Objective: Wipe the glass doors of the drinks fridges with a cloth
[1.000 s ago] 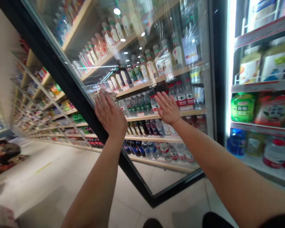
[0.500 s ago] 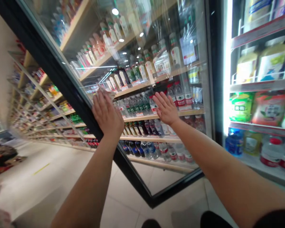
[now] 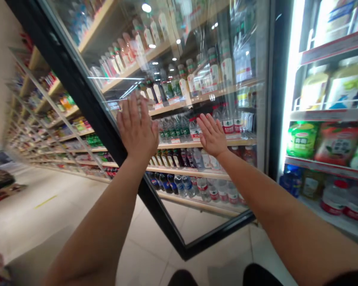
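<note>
A tall glass cooler door [image 3: 86, 99] with a black frame stands swung open in front of me. My left hand [image 3: 137, 129] lies flat against the glass near the frame's edge, fingers stretched upward, with a pale cloth-like thing partly showing under the fingertips. My right hand [image 3: 211, 135] presses flat on the glass further right, fingers spread and holding nothing. Through the glass I see wooden shelves [image 3: 197, 145] with rows of bottled drinks.
At the right the lit open cooler [image 3: 325, 115] holds green and red packs [image 3: 304, 139] and jugs on shelves. Store aisle shelving [image 3: 47, 131] runs off at the left over a pale tiled floor [image 3: 62, 214]. My shoes show at the bottom edge.
My left hand has slid upward on the glass. The right hand has stayed nearly in place. The view has shifted slightly left.
</note>
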The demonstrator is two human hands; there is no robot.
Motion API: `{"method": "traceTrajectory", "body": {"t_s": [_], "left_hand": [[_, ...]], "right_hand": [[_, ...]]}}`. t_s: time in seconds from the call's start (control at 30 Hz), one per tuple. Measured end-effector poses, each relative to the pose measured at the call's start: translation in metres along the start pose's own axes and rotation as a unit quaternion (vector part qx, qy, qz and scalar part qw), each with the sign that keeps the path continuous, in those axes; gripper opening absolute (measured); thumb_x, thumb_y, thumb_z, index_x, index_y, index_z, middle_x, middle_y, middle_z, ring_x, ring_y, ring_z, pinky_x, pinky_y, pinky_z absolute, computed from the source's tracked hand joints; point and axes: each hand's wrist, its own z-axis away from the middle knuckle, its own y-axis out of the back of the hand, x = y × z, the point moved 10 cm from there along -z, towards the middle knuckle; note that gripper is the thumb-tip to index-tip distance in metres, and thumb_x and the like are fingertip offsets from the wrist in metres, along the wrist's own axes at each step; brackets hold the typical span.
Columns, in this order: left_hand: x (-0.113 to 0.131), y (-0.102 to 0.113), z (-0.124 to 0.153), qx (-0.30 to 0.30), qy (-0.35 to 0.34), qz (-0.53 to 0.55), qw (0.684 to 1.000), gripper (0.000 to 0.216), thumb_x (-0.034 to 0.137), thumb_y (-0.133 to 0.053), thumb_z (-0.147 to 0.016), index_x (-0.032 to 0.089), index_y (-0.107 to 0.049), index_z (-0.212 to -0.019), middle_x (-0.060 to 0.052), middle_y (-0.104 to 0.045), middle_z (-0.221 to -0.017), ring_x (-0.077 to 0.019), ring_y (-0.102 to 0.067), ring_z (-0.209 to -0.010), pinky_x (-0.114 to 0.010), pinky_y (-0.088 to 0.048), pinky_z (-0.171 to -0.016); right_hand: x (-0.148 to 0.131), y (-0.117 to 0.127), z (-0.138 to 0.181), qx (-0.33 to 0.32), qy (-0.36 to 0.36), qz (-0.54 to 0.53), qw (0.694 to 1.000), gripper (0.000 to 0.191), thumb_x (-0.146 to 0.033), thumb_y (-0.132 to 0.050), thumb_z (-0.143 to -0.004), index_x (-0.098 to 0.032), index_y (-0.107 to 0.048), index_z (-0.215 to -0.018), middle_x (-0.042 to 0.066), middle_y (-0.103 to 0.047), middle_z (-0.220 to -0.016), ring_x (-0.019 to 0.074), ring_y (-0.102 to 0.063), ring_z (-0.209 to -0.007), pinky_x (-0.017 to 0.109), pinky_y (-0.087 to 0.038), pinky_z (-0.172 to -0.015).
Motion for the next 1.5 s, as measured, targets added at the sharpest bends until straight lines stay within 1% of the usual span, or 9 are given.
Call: {"method": "traceTrajectory", "body": {"t_s": [0.07,0.23,0.4,0.5,0.73,0.93,1.13,1.37,1.5], "left_hand": [[0.01,-0.004,0.013,0.004,-0.001,0.003,1.0,0.071,0.034,-0.049,-0.1,0.02,-0.017,-0.161,-0.007,-0.01,-0.168,-0.0277,-0.002,-0.156,-0.054,-0.005,-0.129],[0.078,-0.038,0.079,-0.129,-0.306,0.043,0.942,0.071,0.039,-0.05,-0.1,0.027,-0.015,-0.161,-0.004,-0.025,-0.165,-0.0195,-0.012,-0.155,-0.041,-0.009,-0.129],[0.024,-0.008,0.022,-0.059,-0.123,0.019,0.99,0.068,0.038,-0.05,-0.099,0.027,-0.023,-0.16,-0.005,-0.022,-0.166,-0.0256,-0.014,-0.155,-0.049,-0.008,-0.129],[0.016,0.0,0.023,-0.015,-0.029,-0.011,0.999,0.07,0.036,-0.05,-0.099,0.02,-0.021,-0.161,-0.01,-0.016,-0.167,-0.0288,-0.007,-0.156,-0.053,-0.009,-0.128],[0.099,-0.042,0.114,-0.161,-0.335,-0.008,0.928,0.065,0.035,-0.048,-0.101,0.023,-0.024,-0.16,-0.005,-0.03,-0.163,-0.0223,-0.015,-0.155,-0.045,-0.014,-0.128],[0.045,-0.011,0.057,-0.063,-0.093,-0.052,0.992,0.068,0.031,-0.048,-0.1,0.018,-0.02,-0.161,-0.013,-0.019,-0.166,-0.0282,-0.005,-0.156,-0.053,-0.011,-0.127],[0.093,-0.037,0.093,-0.151,-0.302,-0.007,0.941,0.069,0.04,-0.051,-0.1,0.021,-0.021,-0.16,-0.007,-0.026,-0.165,-0.0229,-0.009,-0.156,-0.044,-0.009,-0.129],[0.025,-0.007,0.02,-0.033,-0.017,-0.006,0.999,0.07,0.041,-0.048,-0.101,0.02,-0.016,-0.161,-0.008,-0.007,-0.169,-0.0308,-0.003,-0.156,-0.059,-0.004,-0.125],[0.075,-0.034,0.039,-0.092,-0.144,0.025,0.985,0.072,0.05,-0.041,-0.102,0.015,-0.017,-0.16,-0.013,-0.015,-0.168,-0.0278,-0.003,-0.156,-0.051,-0.008,-0.127]], "right_hand": [[0.0,0.0,0.0,-0.002,-0.001,-0.002,1.0,0.057,-0.031,-0.032,-0.102,-0.024,-0.033,-0.158,0.003,-0.036,-0.163,0.0224,-0.023,-0.154,0.049,-0.018,-0.127],[-0.001,0.002,0.001,0.009,0.005,-0.001,1.0,0.056,-0.032,-0.032,-0.102,-0.025,-0.033,-0.158,0.002,-0.037,-0.162,0.0217,-0.025,-0.154,0.048,-0.019,-0.126],[-0.001,0.004,0.001,0.007,0.002,-0.001,1.0,0.056,-0.031,-0.033,-0.101,-0.023,-0.037,-0.156,0.003,-0.038,-0.161,0.0221,-0.025,-0.154,0.048,-0.019,-0.126],[-0.002,0.006,0.001,0.009,0.004,0.007,1.0,0.054,-0.03,-0.033,-0.101,-0.022,-0.042,-0.154,0.004,-0.04,-0.161,0.0221,-0.027,-0.153,0.047,-0.021,-0.126],[-0.001,0.008,0.002,0.01,0.005,0.009,1.0,0.054,-0.031,-0.033,-0.101,-0.022,-0.042,-0.154,0.004,-0.041,-0.16,0.0218,-0.028,-0.153,0.047,-0.021,-0.126],[-0.003,0.011,0.003,0.028,0.016,0.022,0.999,0.054,-0.031,-0.032,-0.102,-0.021,-0.042,-0.154,0.004,-0.04,-0.16,0.0205,-0.027,-0.153,0.044,-0.02,-0.126],[-0.004,0.011,0.003,0.033,0.021,0.015,0.999,0.054,-0.03,-0.033,-0.102,-0.022,-0.039,-0.155,0.003,-0.04,-0.161,0.021,-0.028,-0.153,0.045,-0.019,-0.126],[0.0,0.005,0.003,0.019,0.013,0.0,1.0,0.057,-0.029,-0.032,-0.102,-0.026,-0.028,-0.16,0.001,-0.036,-0.163,0.0212,-0.023,-0.154,0.046,-0.018,-0.126],[-0.002,0.01,0.005,0.03,0.036,-0.002,0.999,0.059,-0.037,-0.03,-0.104,-0.025,-0.022,-0.161,0.003,-0.037,-0.163,0.0205,-0.023,-0.154,0.046,-0.018,-0.126]]}}
